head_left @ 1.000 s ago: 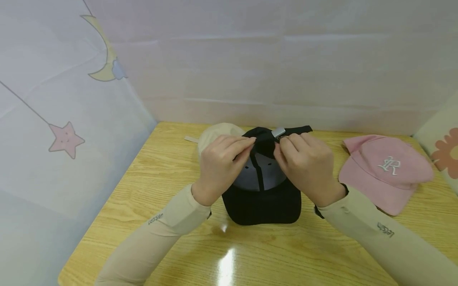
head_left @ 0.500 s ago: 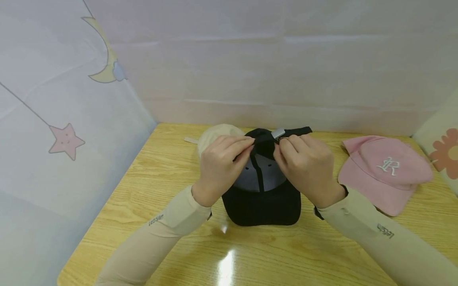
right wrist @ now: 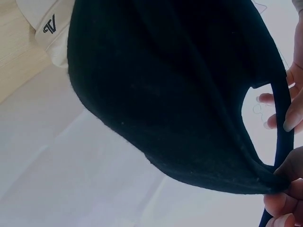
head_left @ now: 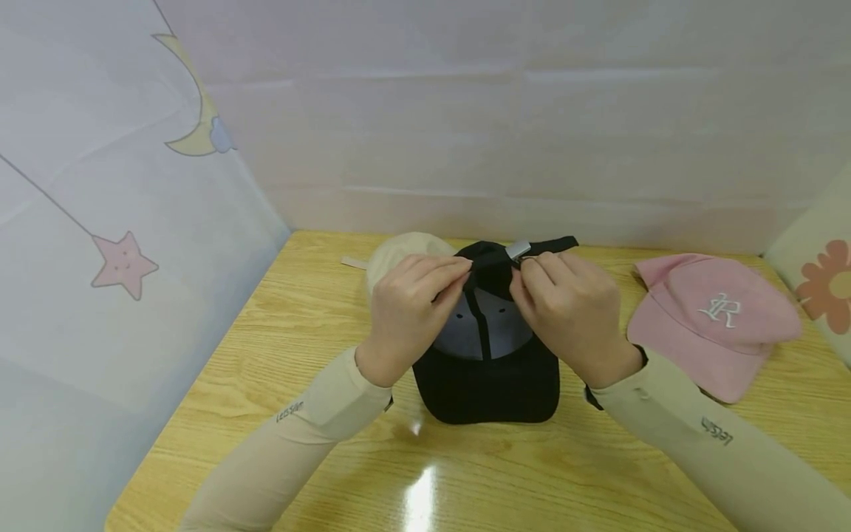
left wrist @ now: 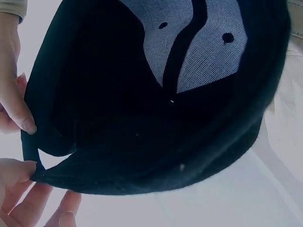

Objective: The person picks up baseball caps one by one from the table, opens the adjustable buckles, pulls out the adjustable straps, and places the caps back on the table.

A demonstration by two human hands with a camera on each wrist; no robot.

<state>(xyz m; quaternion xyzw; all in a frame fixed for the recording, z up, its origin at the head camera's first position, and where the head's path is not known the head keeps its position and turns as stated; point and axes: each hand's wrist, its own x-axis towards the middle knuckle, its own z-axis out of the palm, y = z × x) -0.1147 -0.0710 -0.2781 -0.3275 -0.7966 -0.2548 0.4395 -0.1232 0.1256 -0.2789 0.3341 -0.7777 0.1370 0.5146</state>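
Observation:
A black baseball cap [head_left: 488,391] is held with its brim toward me and its grey mesh lining [head_left: 452,336] showing. My left hand [head_left: 415,310] pinches the back strap [head_left: 490,260] at its left part between thumb and fingers. On the other side, my right hand [head_left: 570,307] pinches the strap and cap edge just beside a silver buckle [head_left: 518,250]. The loose strap end [head_left: 557,244] sticks out to the right past the buckle. In the right wrist view, the back opening of the black cap [right wrist: 156,104] shows as a gap beneath the strap [right wrist: 282,118].
Behind the black cap, partly covered by it and my left hand, lies a cream cap [head_left: 405,247] with its own strap [head_left: 354,261] poking out left. A pink cap [head_left: 718,318] with white lettering rests at the right of the wooden table [head_left: 266,347]. Printed cloth [head_left: 425,133] hangs behind.
Both hands keep their pinch on the strap of the black cap, nearly still. The head view has tilted very slightly, so the scene sits a little lower.

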